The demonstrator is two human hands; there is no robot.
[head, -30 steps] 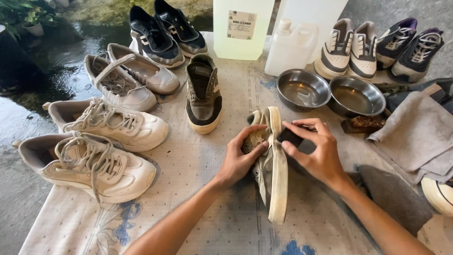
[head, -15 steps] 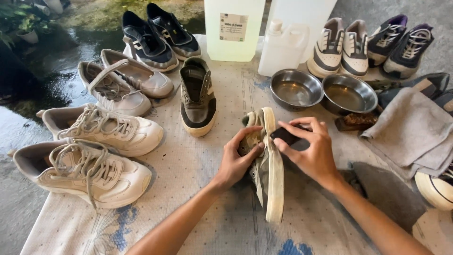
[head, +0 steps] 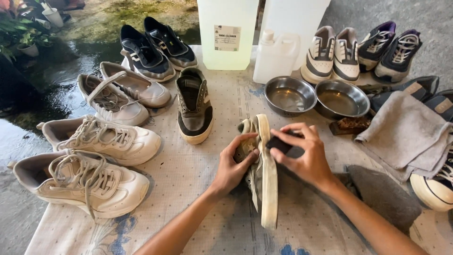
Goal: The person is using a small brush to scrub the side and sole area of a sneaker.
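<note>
2 steel bowls [head: 314, 97] block far side; cloth [head: 188, 184] left open.

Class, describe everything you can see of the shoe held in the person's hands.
The shoe is a worn, dirty low sneaker, greyish fabric upper with a pale rubber sole. It is turned on its side, sole edge facing up and right, lying along the patterned cloth. The left hand grips its upper near the opening; the right hand presses a small dark brush against it.
</note>
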